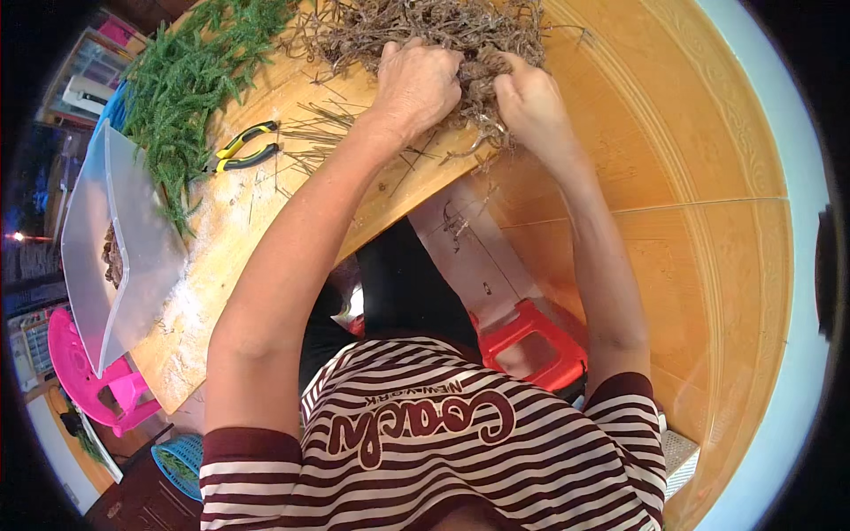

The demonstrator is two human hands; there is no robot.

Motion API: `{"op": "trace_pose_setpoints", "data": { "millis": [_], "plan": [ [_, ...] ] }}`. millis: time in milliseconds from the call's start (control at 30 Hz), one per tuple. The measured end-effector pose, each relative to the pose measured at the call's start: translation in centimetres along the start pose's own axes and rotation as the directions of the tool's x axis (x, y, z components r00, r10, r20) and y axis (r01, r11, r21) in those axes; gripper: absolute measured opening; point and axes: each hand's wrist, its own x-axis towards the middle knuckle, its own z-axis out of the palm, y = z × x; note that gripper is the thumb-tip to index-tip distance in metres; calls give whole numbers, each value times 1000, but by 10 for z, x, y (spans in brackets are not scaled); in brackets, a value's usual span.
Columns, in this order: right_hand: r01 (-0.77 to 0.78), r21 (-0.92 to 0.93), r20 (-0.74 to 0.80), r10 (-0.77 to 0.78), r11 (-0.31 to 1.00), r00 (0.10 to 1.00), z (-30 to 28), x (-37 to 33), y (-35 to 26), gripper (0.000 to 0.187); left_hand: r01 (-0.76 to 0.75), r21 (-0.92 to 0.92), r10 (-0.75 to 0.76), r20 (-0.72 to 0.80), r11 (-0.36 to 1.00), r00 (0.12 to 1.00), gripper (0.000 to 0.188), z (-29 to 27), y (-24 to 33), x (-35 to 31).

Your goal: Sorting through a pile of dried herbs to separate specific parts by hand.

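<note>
Head view: a person's left hand point(416, 84) and right hand point(529, 104) close, fingers curled, on a tangled heap of dry brown stems point(425, 31) at the far edge of a wooden table point(390, 190). The wiry, brittle-looking mass seems light and springy, likely to shed bits, so it is best gathered in bunches rather than by single strands. Loose strands litter the board near yellow-handled pliers point(243, 147); green sprigs point(181, 84) and a clear plastic box point(119, 243) lie to the left.

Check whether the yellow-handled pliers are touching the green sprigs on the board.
Apart. The head view shows bare wood between the pliers and the green sprigs beside them.
</note>
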Motion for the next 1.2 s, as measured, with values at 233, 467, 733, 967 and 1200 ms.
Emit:
{"op": "trace_pose_setpoints", "data": {
  "millis": [233,467,733,967,1200],
  "plan": [
    [-71,659,-101,182,749,978,-32,9,-56,22,-58,51,62,-87,997,994,23,6,-9,2],
    [271,747,-103,-298,607,949,-12,78,-247,39,-66,-5,66,20,998,998,17,-13,-5,-18],
    [602,461,90,-709,652,700,121,103,-408,31,-36,-126,20,-127,991,992,19,6,-9,-18],
    [555,657,-14,-728,510,685,50,90,-305,28,-128,-161,87,-242,979,966,23,28,-33,-16],
    [32,344,-28,-24,939,999,-41,19,-60,15,-95,-162,85,-68,982,994,22,5,-19,-12]
  ]
}}
